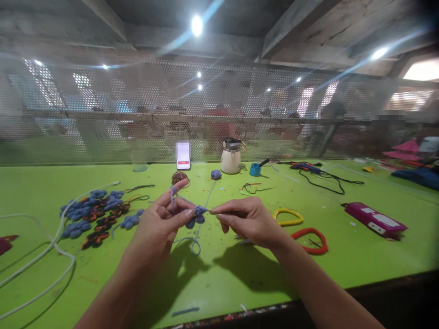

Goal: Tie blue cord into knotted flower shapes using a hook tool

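My left hand (168,212) pinches a small blue-purple crocheted flower (196,217) between thumb and fingers. Yarn of the same colour loops over its raised index finger and runs back to a small yarn ball (216,174). Close on the right, my right hand (242,217) has its fingertips pressed together on a thin tool like a crochet hook, whose tip meets the flower's edge; most of the tool is hidden by the fingers. A loose yarn loop (195,246) hangs below the flower. Beyond my left hand sits a dark multicoloured yarn ball (180,178).
Finished-looking blue and black-orange flowers (99,219) lie left, beside a white cable (65,251). Scissors with yellow and red handles (317,242) rest by my right forearm. A magenta box (375,220), a cream jug (231,157), a blue pot (254,169) and a lit phone (183,155) stand around.
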`<action>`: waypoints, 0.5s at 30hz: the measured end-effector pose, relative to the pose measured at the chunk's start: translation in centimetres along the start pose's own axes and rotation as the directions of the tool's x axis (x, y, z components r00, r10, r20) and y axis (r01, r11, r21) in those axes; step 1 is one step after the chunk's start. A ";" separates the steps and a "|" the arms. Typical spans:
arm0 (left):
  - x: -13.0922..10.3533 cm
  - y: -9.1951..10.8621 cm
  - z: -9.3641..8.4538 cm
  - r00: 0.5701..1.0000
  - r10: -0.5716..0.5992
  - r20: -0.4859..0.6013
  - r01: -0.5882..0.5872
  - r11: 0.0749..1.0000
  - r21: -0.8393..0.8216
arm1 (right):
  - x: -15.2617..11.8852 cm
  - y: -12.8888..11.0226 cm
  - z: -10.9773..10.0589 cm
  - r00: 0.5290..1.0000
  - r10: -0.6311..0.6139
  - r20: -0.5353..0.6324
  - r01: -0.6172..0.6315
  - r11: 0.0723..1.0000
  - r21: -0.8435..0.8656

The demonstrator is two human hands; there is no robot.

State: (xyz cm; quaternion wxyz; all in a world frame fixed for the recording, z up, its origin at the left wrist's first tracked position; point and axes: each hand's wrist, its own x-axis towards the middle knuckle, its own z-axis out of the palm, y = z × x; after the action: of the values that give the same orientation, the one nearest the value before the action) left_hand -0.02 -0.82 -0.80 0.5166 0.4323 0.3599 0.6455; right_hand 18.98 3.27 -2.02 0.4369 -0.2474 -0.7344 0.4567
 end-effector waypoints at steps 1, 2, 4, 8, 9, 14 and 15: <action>0.0 0.0 0.0 1.000 -0.006 0.004 0.006 1.000 -0.002 | 0.0 0.0 0.0 1.000 0.014 0.003 -0.014 1.000 0.025; 0.1 -0.1 0.0 1.000 -0.011 0.007 0.011 1.000 -0.004 | 0.0 0.1 0.0 0.999 0.036 0.011 -0.037 0.998 0.053; 0.1 -0.2 0.0 1.000 -0.014 0.013 0.014 1.000 -0.007 | 0.0 0.2 0.1 0.995 0.096 0.039 -0.100 0.987 0.127; 0.1 -0.4 0.1 0.999 -0.022 0.034 0.023 1.000 -0.014 | -0.1 0.6 0.4 0.980 0.180 0.088 -0.199 0.931 0.306; 0.1 -0.4 0.1 0.999 -0.027 0.041 0.028 1.000 -0.014 | -0.1 0.7 0.5 0.978 0.188 0.089 -0.207 0.914 0.348; 0.0 -0.7 0.0 0.998 -0.018 0.054 0.017 1.000 0.017 | 0.0 1.1 1.0 0.976 0.203 0.071 -0.213 0.855 0.472; 0.0 -0.8 0.0 0.999 -0.009 0.051 0.007 0.999 0.031 | 0.1 1.1 1.0 0.976 0.207 0.064 -0.212 0.852 0.479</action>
State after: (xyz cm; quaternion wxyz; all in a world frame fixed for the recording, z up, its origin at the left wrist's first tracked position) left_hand 0.23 -0.70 -1.50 0.5215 0.4552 0.3582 0.6265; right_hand 18.01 3.36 -3.19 0.4287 -0.2066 -0.5682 0.6713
